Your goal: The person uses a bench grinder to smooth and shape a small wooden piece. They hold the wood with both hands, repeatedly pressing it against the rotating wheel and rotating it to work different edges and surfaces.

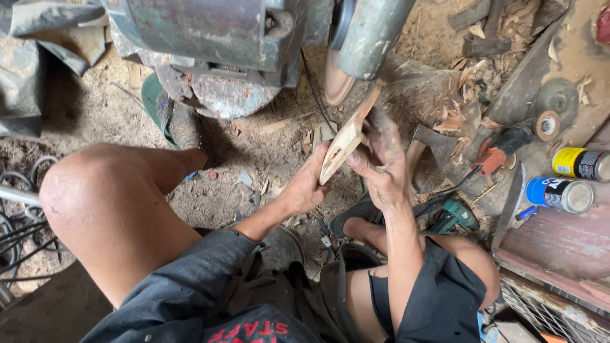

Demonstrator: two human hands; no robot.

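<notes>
A pale carved wooden piece [346,136] is held between both my hands, its narrow upper end reaching toward the sanding disc [337,82] of a grey-green bench machine [216,44]. My left hand [309,184] supports the lower end from beneath. My right hand [381,155], dusty, grips the piece from the right side. I sit low, knees spread, over a dirt floor strewn with wood chips.
A hatchet [432,143] lies right of my hands. An orange tool [499,152], a green power drill [454,216], two cans [569,181] and grinding discs [553,105] sit at right. Cables [19,235] coil at left. A green sandal [162,108] rests near the machine.
</notes>
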